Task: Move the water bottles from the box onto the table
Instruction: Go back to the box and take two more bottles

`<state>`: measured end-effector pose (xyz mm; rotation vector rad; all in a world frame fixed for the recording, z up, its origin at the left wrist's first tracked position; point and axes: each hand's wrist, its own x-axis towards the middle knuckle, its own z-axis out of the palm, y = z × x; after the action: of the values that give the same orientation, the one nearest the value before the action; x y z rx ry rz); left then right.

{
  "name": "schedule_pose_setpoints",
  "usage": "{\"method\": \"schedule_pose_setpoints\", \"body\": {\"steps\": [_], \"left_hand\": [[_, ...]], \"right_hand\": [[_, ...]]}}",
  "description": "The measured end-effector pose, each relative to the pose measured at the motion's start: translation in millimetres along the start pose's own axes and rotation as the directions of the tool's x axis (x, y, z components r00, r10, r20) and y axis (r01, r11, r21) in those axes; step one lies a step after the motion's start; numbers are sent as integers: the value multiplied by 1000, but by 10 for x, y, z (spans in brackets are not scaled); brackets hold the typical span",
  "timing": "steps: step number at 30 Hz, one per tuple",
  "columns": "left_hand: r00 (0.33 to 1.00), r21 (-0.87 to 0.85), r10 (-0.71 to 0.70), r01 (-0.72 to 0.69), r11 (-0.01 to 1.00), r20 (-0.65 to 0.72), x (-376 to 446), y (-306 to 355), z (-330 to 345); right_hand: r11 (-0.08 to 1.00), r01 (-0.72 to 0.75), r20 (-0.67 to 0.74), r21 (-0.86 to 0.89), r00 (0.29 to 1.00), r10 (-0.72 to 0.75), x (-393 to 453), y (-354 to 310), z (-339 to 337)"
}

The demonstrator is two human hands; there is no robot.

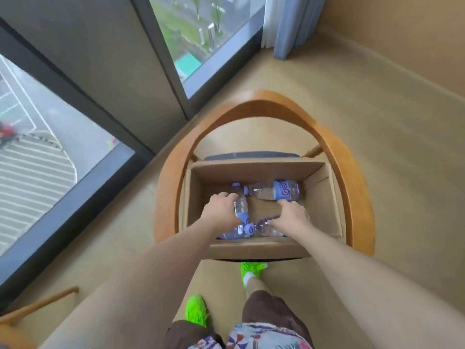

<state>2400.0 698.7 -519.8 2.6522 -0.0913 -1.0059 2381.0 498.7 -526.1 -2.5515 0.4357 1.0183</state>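
Observation:
An open cardboard box (324, 187) stands on the seat of a wooden armchair (251, 102). Several clear water bottles with purple labels and caps lie inside it. One bottle (275, 190) lies across the back. Another (241, 206) runs along the left side, and my left hand (221, 210) curls its fingers over it. Two more lie along the front, a left one (230, 235) and a right one (266, 229). My right hand (293, 215) lies over the front right bottle, fingertips close to the back bottle; its grip is hidden. No table is in view.
The chair's curved armrests ring the box on three sides. Floor-to-ceiling windows (196, 46) stand to the left and behind, a blue curtain (289, 23) at the back right. Another piece of wooden furniture (37, 306) is at the lower left. My green shoes stand on beige floor (390, 147).

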Motion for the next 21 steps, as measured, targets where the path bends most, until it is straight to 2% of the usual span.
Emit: {"method": "schedule_pose_setpoints", "body": {"steps": [4, 6, 12, 21], "left_hand": [[975, 27, 36, -43, 999, 221, 291, -18, 278], [959, 64, 34, -54, 996, 282, 415, -85, 378], [911, 235, 50, -159, 959, 410, 632, -268, 474], [845, 247, 41, -201, 948, 533, 859, -233, 559]], "right_hand": [[997, 13, 115, -75, 993, -4, 372, 89, 204], [992, 35, 158, -124, 987, -15, 528, 139, 326], [948, 96, 204, -303, 978, -34, 871, 341, 553], [879, 236, 332, -413, 938, -96, 1171, 287, 873]]}}
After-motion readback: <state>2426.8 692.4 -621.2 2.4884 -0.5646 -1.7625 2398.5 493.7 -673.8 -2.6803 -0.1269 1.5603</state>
